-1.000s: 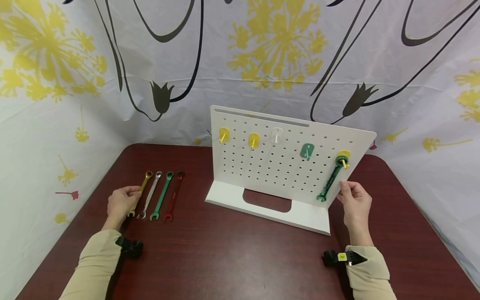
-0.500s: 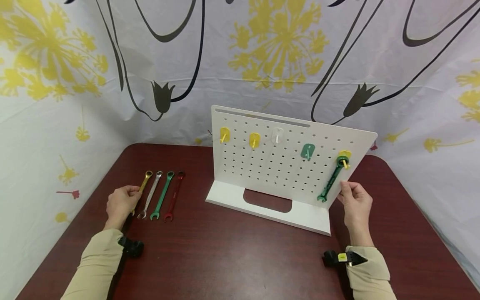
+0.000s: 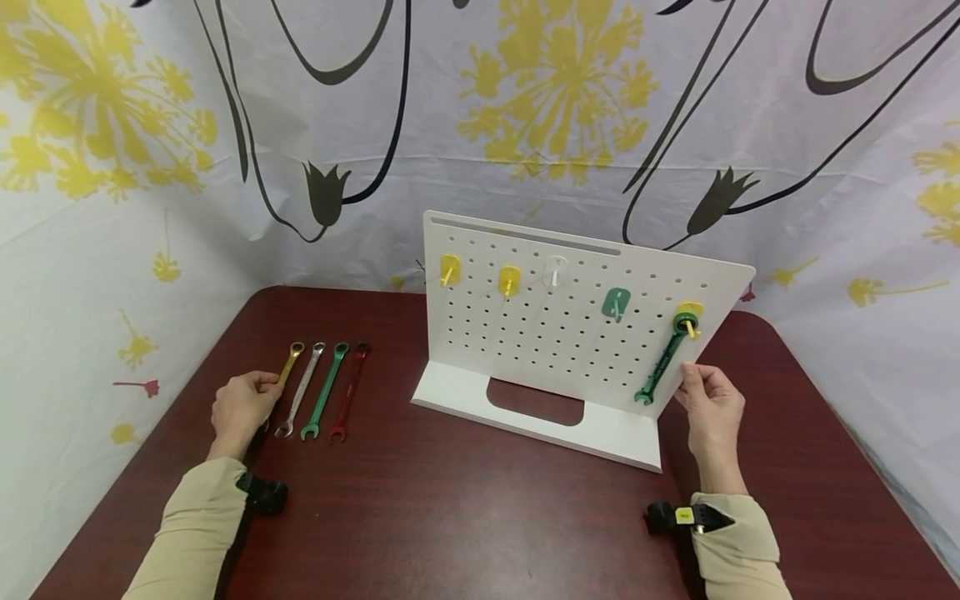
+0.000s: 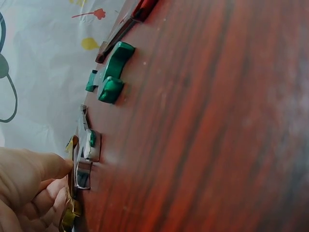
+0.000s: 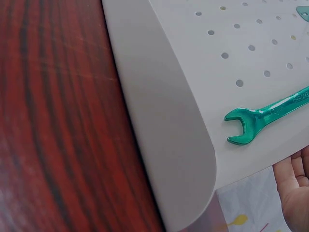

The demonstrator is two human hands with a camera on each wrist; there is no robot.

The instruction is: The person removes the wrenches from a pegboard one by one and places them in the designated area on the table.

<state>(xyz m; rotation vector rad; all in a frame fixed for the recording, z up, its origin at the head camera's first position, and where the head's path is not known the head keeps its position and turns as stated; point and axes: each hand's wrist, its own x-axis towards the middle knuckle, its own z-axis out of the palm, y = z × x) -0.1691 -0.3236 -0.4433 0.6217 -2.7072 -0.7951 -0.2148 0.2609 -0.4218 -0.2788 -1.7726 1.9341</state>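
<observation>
My left hand [image 3: 242, 410] pinches a gold combination wrench [image 3: 292, 360] by the middle of its shaft at the table's left; in the head view the hand hides most of its lower half. In the left wrist view, the thumb [image 4: 53, 166] presses on the gold wrench [image 4: 70, 215] from one side. Beside it lie a silver wrench [image 3: 303, 390], a green wrench [image 3: 326, 392] and a red wrench [image 3: 349, 392], roughly parallel. My right hand [image 3: 711, 412] grips the right edge of a white pegboard [image 3: 468, 385], thumb in front. Near that edge a dark green wrench [image 3: 665, 362] hangs by its ring end.
The dark green wrench hangs on a yellow hook [image 3: 691, 330]. Further left on the board are a green hook [image 3: 616, 303], a clear hook [image 3: 555, 272] and two yellow hooks [image 3: 509, 282]. A patterned white cloth [image 3: 420, 100] stands behind the dark red table [image 3: 450, 517].
The gold wrench's lower open end, visible below my left hand a second ago, is now mostly hidden behind the hand. My right hand stays on the board's edge.
</observation>
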